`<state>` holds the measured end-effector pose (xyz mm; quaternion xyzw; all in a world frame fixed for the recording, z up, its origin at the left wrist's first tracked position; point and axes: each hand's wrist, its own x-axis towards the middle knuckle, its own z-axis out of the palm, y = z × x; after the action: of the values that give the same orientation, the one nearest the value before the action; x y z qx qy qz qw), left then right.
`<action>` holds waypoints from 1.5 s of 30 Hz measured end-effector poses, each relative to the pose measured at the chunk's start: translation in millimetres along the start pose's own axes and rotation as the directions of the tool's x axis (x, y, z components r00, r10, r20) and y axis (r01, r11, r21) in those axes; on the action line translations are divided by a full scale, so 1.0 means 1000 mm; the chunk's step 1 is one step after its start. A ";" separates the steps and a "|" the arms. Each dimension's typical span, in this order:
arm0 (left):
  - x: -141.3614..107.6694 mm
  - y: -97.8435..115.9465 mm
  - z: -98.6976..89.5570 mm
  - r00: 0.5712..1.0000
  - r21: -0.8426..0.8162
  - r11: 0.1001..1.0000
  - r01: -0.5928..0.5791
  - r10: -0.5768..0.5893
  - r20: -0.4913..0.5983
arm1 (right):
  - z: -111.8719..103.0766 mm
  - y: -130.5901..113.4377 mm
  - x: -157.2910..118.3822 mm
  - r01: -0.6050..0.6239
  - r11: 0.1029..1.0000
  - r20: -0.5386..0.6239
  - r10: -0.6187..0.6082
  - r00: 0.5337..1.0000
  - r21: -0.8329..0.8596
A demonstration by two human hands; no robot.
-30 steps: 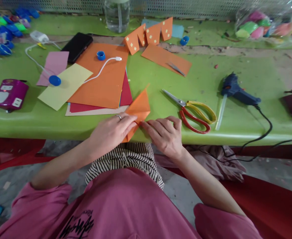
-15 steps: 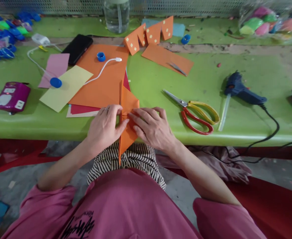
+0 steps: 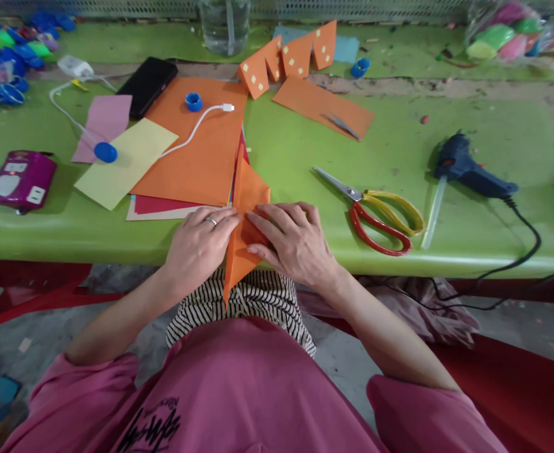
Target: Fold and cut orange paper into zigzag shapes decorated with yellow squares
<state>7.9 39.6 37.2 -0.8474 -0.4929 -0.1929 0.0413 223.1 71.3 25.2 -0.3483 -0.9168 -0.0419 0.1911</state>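
A folded piece of orange paper [image 3: 251,185] lies at the table's front edge, its lower point hanging over my lap. A raised fold runs along its left side. My left hand [image 3: 200,240] grips that fold with curled fingers, its thumb hidden. On the right half of the paper my right hand [image 3: 295,242] rests with fingers stretched out and slightly apart, thumb lower down on the sheet. Just left of the folded piece is a large orange sheet [image 3: 201,170] on top of other coloured sheets. Scissors [image 3: 359,196] with red and yellow handles lie right of my right hand.
A blue glue gun [image 3: 475,167] with a trailing cord lies at the right. Further back stand orange zigzag cutouts [image 3: 300,55] with pale squares, near an orange strip [image 3: 324,107]. A black phone [image 3: 147,87], a yellow sheet [image 3: 126,163] and a purple box [image 3: 21,179] are at the left.
My left thumb has gone from the top of the paper to out of sight, and the left fingers now lie along the fold. My right hand stays on the sheet. The view has shifted slightly.
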 end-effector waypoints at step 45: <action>0.042 -0.014 -0.017 0.914 0.071 0.924 -0.375 0.355 0.196 | -0.048 0.027 -0.004 -0.372 0.378 0.185 0.446 0.876 0.848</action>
<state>10.0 76.5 66.2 -0.9350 -0.3372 -0.0782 0.0775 258.8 79.1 66.6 -0.4176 -0.6882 0.4581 0.3770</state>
